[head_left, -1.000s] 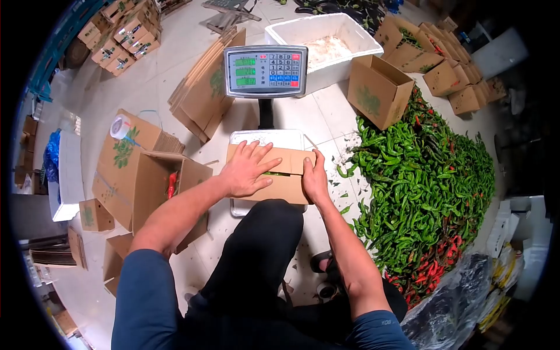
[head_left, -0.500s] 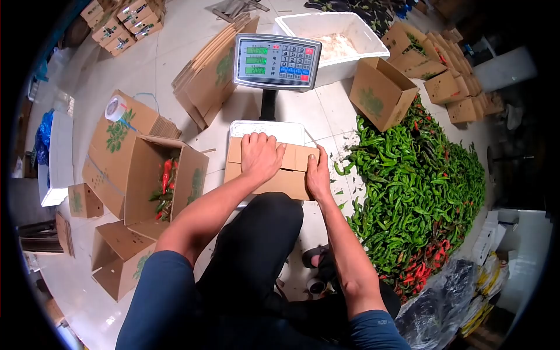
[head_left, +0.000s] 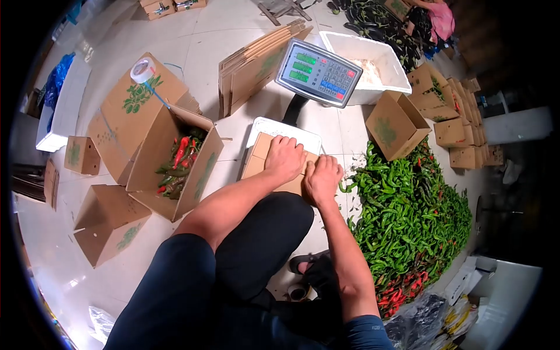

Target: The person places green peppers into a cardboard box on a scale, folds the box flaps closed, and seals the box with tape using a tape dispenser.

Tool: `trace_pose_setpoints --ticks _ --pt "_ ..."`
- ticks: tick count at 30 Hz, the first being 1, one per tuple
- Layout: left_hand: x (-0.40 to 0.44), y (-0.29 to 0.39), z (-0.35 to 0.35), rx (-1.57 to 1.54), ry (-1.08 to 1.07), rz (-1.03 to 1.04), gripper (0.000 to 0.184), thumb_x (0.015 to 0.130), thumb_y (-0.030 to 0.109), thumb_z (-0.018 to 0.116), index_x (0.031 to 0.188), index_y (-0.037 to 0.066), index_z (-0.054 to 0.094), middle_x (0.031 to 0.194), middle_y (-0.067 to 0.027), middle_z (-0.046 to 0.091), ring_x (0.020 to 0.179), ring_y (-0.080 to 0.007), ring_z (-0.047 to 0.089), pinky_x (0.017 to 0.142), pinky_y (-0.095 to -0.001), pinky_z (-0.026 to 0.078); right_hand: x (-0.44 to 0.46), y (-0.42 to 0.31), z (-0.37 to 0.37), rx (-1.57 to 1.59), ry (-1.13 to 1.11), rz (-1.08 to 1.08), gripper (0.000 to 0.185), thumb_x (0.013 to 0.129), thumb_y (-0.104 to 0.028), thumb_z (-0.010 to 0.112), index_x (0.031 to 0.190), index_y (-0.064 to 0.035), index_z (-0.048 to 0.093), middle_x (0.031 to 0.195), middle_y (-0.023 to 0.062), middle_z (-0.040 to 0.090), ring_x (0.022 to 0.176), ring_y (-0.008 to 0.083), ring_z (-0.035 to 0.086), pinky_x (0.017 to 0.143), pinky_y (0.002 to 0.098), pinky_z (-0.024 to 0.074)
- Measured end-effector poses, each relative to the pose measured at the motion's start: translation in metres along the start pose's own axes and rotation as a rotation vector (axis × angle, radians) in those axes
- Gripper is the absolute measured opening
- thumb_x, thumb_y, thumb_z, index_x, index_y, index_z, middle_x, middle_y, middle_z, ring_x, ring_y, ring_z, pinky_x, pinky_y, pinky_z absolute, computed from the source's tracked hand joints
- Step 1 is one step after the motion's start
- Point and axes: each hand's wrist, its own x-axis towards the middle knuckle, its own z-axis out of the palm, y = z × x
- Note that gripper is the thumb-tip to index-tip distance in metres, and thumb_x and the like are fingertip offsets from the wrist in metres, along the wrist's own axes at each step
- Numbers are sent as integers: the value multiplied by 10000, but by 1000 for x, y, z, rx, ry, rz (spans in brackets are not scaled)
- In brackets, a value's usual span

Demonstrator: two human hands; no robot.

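A closed cardboard box (head_left: 255, 165) rests on the white platform (head_left: 269, 126) of an electronic scale, in front of my bent knee. My left hand (head_left: 286, 158) presses on the box's top flaps, palm down with its fingers stretched out. Over the right edge of the same box, my right hand (head_left: 322, 178) is bent, gripping it at the flap; its fingertips are partly hidden. Beyond the platform stands the scale's display (head_left: 319, 73), tilted, with green readouts.
Green peppers (head_left: 402, 216) are heaped at right, with red peppers (head_left: 402, 294) nearer. An open carton (head_left: 166, 201) holding peppers stands at left, below a tape roll (head_left: 143, 70). Flattened cartons (head_left: 251, 76) lean behind. A white foam bin (head_left: 396, 70) and a person in pink (head_left: 441, 22) are farther back.
My right hand has moved from the box's side up onto its top edge, closer to my left hand. The view has turned, and a person in pink now shows at the back.
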Motion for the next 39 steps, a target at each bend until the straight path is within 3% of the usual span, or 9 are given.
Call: trace_pose_setpoints --ticks 4,7,11,15,20,29,39 --pt "0 -4 0 -51 21 9 266 983 262 552 973 72 737 932 -94 673 992 -255 604 1018 -431 370 13 -23 2 -6 -18 74 386 1011 -324 501 1124 20 637 1169 209 651 1208 356 548 1114 584 290" --pt "-2 -5 0 -61 15 -4 255 974 253 555 954 80 742 913 -87 682 972 -248 613 1007 -422 380 22 -17 -1 23 -109 14 379 1011 -328 503 1033 22 650 1063 219 669 1098 370 588 1101 535 323" --pt "1 -6 4 -129 106 -5 261 974 270 557 884 99 732 867 -87 677 940 -243 610 970 -400 388 29 -27 6 35 -31 115 379 1009 -327 514 967 19 662 947 209 689 988 366 619 1058 478 360" --pt "1 -6 6 -146 100 10 226 962 258 589 864 96 711 860 -77 675 935 -247 613 961 -409 406 28 -25 14 87 77 -1 349 1010 -302 512 972 2 680 966 193 698 984 358 618 1025 473 376" --pt "6 -10 7 -166 142 23 207 960 234 588 848 93 691 816 -71 650 915 -249 608 953 -408 406 35 -21 18 71 -13 60 343 1000 -301 530 930 3 673 950 198 696 980 358 622 991 474 387" --pt "-5 -20 3 -148 36 130 130 914 152 576 959 82 675 908 -71 650 938 -248 601 958 -405 397 37 -32 6 31 -72 180 351 1020 -293 517 872 -5 653 885 221 690 923 387 631 958 479 397" --pt "16 -32 -4 -131 -129 205 179 955 207 558 945 69 671 884 -76 631 926 -247 591 929 -388 404 39 -27 17 31 18 109 291 1008 -253 557 873 -7 636 868 202 663 910 368 606 919 479 399"
